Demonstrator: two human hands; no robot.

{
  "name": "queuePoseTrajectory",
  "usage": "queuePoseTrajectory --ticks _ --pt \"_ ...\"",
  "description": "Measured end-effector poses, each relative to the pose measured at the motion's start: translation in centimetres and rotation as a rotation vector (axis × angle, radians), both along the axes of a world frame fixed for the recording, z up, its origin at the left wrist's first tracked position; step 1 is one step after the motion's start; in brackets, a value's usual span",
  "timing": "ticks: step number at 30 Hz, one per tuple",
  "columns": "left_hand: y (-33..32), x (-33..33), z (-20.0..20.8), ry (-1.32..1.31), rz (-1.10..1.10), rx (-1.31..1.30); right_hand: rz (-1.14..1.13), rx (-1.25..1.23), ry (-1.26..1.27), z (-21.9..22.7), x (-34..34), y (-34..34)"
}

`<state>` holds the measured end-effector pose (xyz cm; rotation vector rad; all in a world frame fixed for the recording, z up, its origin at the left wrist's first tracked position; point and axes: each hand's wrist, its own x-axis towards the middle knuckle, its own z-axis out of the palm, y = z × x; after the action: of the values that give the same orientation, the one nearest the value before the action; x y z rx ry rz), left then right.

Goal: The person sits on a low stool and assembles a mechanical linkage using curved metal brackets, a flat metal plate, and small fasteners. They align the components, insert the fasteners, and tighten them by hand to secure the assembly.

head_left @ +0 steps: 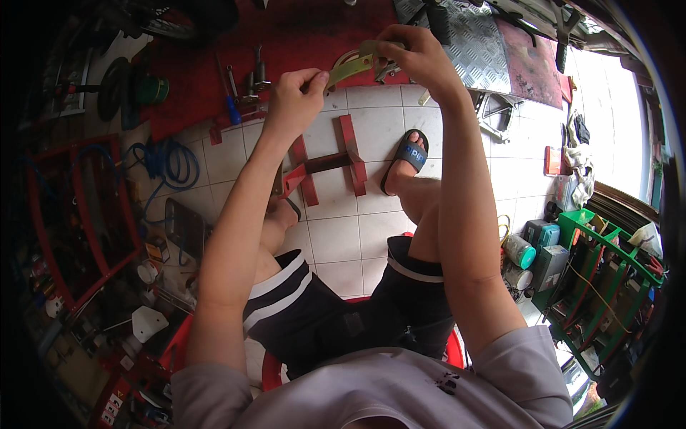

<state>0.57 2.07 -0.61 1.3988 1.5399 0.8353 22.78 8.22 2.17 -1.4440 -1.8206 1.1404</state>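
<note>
A yellow-green strip, slightly curved and with a small dark spot near its right part, is held up between my two hands over the front edge of a red work platform. My left hand pinches its lower left end between thumb and fingers. At the upper right end, my right hand is closed on it, with a wider olive part showing beside the fingertips. What kind of strip it is, I cannot make out. Behind it lie small metal parts, partly hidden by the strip and my right hand.
A blue-handled screwdriver, a wrench and metal parts lie on the platform's left. A red metal stand is between my feet. A coiled blue hose lies left; a green rack stands right. A checkered metal plate covers the platform's right.
</note>
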Motion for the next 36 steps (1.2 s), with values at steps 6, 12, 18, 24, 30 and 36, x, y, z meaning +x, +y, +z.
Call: queuePoseTrajectory --ticks 6,12,18,24,30,36 --pt "0.0 -0.1 -0.1 -0.004 -0.003 0.001 -0.008 0.009 0.011 -0.1 0.0 0.0" --pt "-0.2 0.1 -0.6 -0.038 0.012 -0.038 -0.055 0.046 0.066 -0.3 -0.3 -0.1" --pt "-0.1 0.0 -0.4 -0.067 -0.017 -0.164 -0.069 0.009 0.085 -0.4 -0.3 0.0" --pt "-0.1 0.2 0.5 -0.09 0.024 -0.261 -0.075 -0.139 0.148 1.8 -1.1 -0.6" --pt "-0.2 0.2 0.6 -0.114 0.005 -0.257 -0.118 -0.23 0.179 2.3 -1.5 -0.8" --pt "-0.2 0.1 0.6 -0.128 0.001 -0.251 -0.105 -0.204 0.179 2.6 -1.6 -0.9"
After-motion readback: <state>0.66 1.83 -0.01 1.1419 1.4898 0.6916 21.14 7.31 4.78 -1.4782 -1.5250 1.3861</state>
